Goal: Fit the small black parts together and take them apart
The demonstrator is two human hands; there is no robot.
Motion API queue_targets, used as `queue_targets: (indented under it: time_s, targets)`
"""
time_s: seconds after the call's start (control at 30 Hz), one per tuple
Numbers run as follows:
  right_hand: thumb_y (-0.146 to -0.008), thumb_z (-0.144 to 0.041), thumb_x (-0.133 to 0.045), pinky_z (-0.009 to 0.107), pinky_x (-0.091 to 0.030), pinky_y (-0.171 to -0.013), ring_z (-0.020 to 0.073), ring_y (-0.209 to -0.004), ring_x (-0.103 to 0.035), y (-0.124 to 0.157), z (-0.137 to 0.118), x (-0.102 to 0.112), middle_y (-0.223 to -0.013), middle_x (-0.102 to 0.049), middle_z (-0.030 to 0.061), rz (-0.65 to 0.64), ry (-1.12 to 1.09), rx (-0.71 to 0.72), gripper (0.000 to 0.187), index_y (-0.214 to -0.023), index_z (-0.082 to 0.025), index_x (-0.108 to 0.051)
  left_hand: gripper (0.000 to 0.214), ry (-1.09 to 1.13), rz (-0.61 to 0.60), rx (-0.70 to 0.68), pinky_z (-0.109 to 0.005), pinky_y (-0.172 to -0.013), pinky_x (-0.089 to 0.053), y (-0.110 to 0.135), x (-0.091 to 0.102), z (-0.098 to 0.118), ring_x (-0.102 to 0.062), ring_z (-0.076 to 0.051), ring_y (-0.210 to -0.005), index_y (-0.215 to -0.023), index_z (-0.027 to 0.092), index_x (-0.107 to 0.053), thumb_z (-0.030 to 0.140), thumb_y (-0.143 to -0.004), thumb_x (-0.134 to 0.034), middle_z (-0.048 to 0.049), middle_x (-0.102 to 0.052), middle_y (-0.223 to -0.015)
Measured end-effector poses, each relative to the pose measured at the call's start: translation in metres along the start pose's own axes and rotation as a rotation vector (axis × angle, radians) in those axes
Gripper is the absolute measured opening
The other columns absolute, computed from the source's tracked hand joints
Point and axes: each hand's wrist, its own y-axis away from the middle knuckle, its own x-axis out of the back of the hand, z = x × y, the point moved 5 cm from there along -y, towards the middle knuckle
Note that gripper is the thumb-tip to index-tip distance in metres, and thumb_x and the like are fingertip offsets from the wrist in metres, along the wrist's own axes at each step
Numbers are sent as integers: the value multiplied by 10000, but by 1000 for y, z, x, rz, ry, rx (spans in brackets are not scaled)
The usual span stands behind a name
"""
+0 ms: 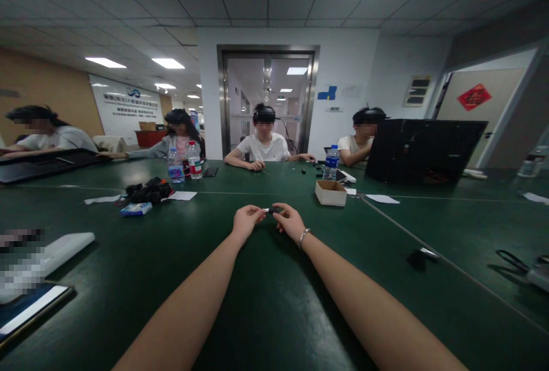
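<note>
The left forearm [184,308] and right forearm [369,302] reach forward, converging; the left hand [247,223] pinches with its fingers [258,212] bent. The right hand [292,222] faces it closely, also pinching, fingers curled.

Free passage and obstructions on the bench [171,256].
Bare surface flanks the left hand [247,222] and the right hand [290,221] and runs ahead between a dark bundle [148,190] and an open carton [330,196]. The carton, with a bottle [331,163] behind it, obstructs the far right; the bundle and a blue packet [136,209], the far left. A silver-ended dark piece [417,259] lies nearer, at right.
</note>
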Motion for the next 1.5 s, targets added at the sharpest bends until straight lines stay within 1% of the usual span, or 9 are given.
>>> queue_targets:
  time_s: [0.13,0.33,0.5,0.63,0.83,0.97,1.1,1.33,1.5]
  targets:
    - [-716,-190,-552,139,-415,-341,48,-417,-496,2,-3,0,-603,-468,-61,-15,18,4,336,-1051,-194,-554,210,0,1,18,-251,-655,-506,1,0,0,-627,-127,-648,-737,106,-601,240,-629,-721,-72,-657,-693]
    - [-725,-181,-542,135,-417,-343,45,-424,-500,3,-4,-1,-623,-468,-57,-43,49,13,345,-1069,-206,-551,275,12,-5,17,-273,-706,-500,3,0,4,-636,-144,-717,-869,127,-596,196,-633,-718,-78,-663,-758]
    - [-720,-191,-547,146,-424,-347,49,-433,-505,2,-4,0,-640,-464,-55,-38,35,15,370,-1090,-213,-547,249,-46,-29,-18,-275,-709,-483,1,0,3,-621,-148,-737,-821,129,-640,249,-617,-720,-80,-660,-786]
    - [-736,-232,-549,148,-425,-345,49,-443,-515,2,-4,1,-689,-484,-40,-42,2,11,380,-1116,-223,-534,249,-21,-8,5,-259,-688,-474,1,1,3,-610,-132,-700,-797,129,-647,264,-604,-727,-69,-656,-753]
    - [-743,-230,-547,152,-420,-341,48,-435,-515,0,0,1,-701,-498,-29,-25,-61,-23,360,-1098,-175,-522,278,-15,-11,3,-215,-618,-447,2,-1,6,-583,-104,-640,-802,122,-646,303,-604,-719,-51,-640,-706]
    - [-719,-220,-566,150,-409,-330,50,-430,-512,0,0,0,-685,-488,-42,-27,-102,-11,377,-1090,-173,-519,313,-48,-6,13,-204,-564,-419,2,0,6,-539,-83,-564,-794,115,-648,353,-601,-712,-37,-626,-651]
    - [-704,-231,-584,152,-420,-341,53,-446,-524,-1,0,1,-690,-497,-40,-47,-120,9,389,-1086,-183,-533,336,-90,-1,20,-195,-525,-392,1,1,5,-523,-78,-540,-767,102,-654,395,-610,-695,-47,-624,-639]
    - [-692,-237,-599,154,-427,-355,53,-464,-524,1,-2,1,-703,-497,-38,-65,-121,13,393,-1079,-194,-542,400,-115,27,104,-181,-464,-348,-1,4,0,-500,-66,-487,-723,89,-654,472,-609,-676,-75,-645,-652]
    - [-684,-234,-599,150,-416,-349,50,-467,-517,2,-6,0,-710,-484,-43,-79,-121,32,391,-1067,-195,-536,348,-30,24,180,-170,-467,-355,0,4,-1,-520,-66,-496,-698,81,-640,418,-623,-687,-83,-649,-644]
